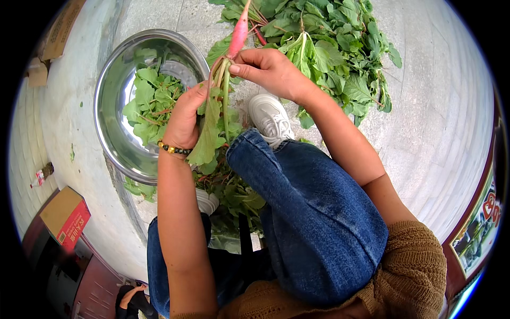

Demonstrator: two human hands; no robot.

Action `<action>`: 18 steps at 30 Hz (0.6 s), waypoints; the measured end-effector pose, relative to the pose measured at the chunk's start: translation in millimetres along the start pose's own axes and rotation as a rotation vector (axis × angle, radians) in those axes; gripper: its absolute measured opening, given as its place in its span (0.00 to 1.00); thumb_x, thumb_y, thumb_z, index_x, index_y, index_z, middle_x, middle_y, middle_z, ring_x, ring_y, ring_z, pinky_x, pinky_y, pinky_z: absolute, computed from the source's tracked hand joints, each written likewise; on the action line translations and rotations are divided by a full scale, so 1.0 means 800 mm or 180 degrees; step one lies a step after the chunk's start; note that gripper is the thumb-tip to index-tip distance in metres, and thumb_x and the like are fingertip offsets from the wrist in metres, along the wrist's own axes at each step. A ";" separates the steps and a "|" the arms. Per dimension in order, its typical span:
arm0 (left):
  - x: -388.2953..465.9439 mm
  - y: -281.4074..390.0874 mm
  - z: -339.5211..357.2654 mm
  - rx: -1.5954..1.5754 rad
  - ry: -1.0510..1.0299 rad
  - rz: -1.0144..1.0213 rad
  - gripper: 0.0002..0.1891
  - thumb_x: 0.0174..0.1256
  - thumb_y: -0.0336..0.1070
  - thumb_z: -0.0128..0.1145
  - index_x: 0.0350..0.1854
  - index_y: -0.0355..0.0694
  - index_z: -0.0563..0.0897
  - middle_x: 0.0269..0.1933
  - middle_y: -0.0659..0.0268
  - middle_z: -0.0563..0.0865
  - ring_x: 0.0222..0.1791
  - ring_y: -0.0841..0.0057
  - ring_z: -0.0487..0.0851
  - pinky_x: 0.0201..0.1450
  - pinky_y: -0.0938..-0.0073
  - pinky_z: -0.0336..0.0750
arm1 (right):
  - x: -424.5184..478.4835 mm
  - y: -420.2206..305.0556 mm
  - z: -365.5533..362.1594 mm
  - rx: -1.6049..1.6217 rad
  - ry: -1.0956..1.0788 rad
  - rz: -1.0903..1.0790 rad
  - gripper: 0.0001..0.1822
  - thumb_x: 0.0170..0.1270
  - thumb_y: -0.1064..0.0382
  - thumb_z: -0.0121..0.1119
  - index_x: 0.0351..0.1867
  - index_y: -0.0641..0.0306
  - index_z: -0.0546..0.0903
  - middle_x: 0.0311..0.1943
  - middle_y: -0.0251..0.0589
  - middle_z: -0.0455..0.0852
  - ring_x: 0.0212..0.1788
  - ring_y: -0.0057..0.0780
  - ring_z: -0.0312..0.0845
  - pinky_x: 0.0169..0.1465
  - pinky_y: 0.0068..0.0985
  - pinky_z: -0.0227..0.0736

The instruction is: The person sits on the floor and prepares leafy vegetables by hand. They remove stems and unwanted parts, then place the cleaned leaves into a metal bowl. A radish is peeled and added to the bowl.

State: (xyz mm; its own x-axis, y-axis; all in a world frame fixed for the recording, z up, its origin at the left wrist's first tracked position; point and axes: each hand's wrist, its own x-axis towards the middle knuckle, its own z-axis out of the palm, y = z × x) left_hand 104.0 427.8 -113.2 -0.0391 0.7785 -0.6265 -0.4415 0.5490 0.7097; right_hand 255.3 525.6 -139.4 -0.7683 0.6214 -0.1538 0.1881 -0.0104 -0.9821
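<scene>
A pink radish (239, 36) with its root tip pointing up and its leaves hanging down is between my hands. My right hand (271, 71) pinches a stem just below the root with thumb and forefinger. My left hand (186, 113), with a beaded bracelet at the wrist, is closed around the leaf side; its fingertips are hidden behind the stems. Left of it a stainless steel basin (115, 137) holds loose green leaves (147, 91). Beyond my right hand lies a large heap of leafy radish greens (338, 48) on the paving.
More greens (235, 199) lie between my feet, under my knees. My white shoe (271, 117) stands near the basin. At the left are a red and tan cardboard box (65, 217) and a plastic bottle (42, 175). Another person (135, 301) is at the lower left.
</scene>
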 end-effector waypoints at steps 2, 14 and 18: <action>-0.001 -0.002 -0.012 -0.0067 -0.0104 0.0003 0.15 0.59 0.41 0.47 0.42 0.36 0.74 0.33 0.70 0.77 0.31 0.86 0.72 0.34 0.85 0.67 | 0.001 0.004 -0.004 -0.0492 0.0017 0.0160 0.13 0.59 0.58 0.50 0.29 0.68 0.75 0.18 0.26 0.68 0.24 0.13 0.60 0.29 0.15 0.59; -0.005 -0.010 0.022 0.3508 0.1352 0.1005 0.12 0.48 0.41 0.58 0.30 0.38 0.77 0.25 0.54 0.77 0.22 0.64 0.74 0.27 0.73 0.67 | 0.005 0.006 0.024 -0.0285 0.0691 0.0286 0.15 0.52 0.55 0.58 0.27 0.67 0.75 0.16 0.33 0.71 0.20 0.15 0.64 0.25 0.16 0.61; -0.006 -0.013 0.010 0.3423 0.1385 0.1273 0.12 0.50 0.40 0.56 0.32 0.38 0.77 0.28 0.57 0.78 0.27 0.67 0.76 0.31 0.75 0.68 | 0.009 0.003 0.024 -0.0427 0.0506 0.0056 0.09 0.56 0.61 0.52 0.31 0.66 0.76 0.15 0.33 0.69 0.19 0.15 0.61 0.24 0.17 0.60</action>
State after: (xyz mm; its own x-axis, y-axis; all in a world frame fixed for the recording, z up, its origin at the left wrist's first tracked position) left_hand 116.3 421.0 -115.4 -0.3889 0.8964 -0.2127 0.6267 0.4266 0.6521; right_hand 238.4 514.8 -144.8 -0.6599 0.7379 -0.1414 0.2887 0.0753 -0.9545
